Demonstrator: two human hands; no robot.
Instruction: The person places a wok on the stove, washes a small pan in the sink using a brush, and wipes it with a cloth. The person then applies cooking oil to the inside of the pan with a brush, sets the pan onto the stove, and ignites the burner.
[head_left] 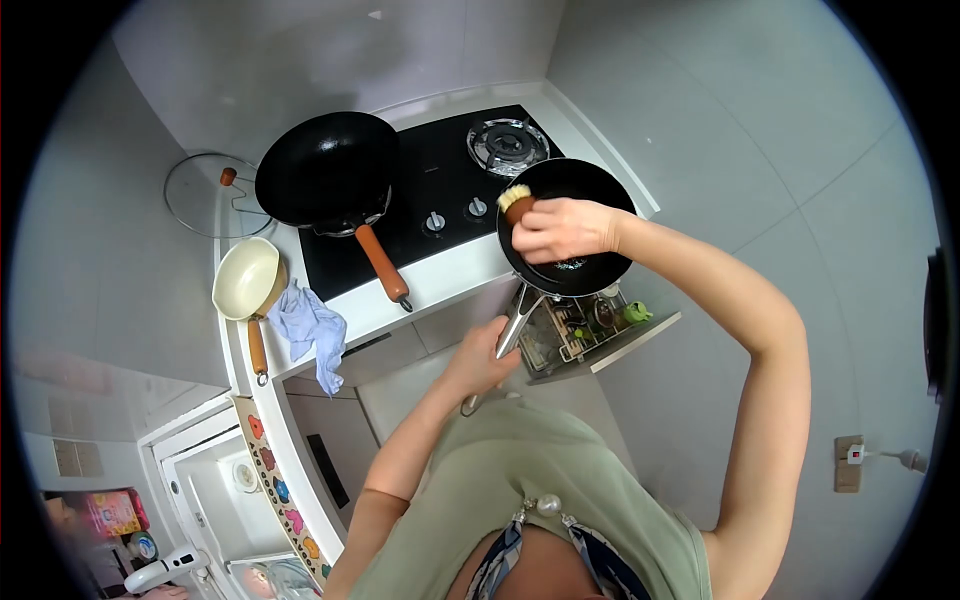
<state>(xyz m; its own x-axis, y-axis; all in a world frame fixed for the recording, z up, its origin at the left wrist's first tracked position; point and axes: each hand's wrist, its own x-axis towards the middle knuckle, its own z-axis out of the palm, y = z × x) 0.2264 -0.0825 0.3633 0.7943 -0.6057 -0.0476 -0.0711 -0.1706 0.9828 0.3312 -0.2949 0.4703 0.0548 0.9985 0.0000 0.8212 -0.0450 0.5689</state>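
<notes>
My left hand (483, 358) is wrapped round the metal handle of a black frying pan (590, 185), which is held up at the right end of the counter. In my right hand (562, 230) is a scrub brush (517, 203) with a brown body and pale bristles. The brush is over the pan's inner left side, its bristles by the rim; whether they touch is hard to tell. A small shiny patch shows on the pan's inside below my right hand.
A black wok (330, 165) with a wooden handle stands on the black gas hob (440, 170). Left are a glass lid (200, 200), a cream saucepan (246, 280) and a blue cloth (310, 325). Below the pan a drawer (640, 340) is pulled out. A sink (215, 490) lies lower left.
</notes>
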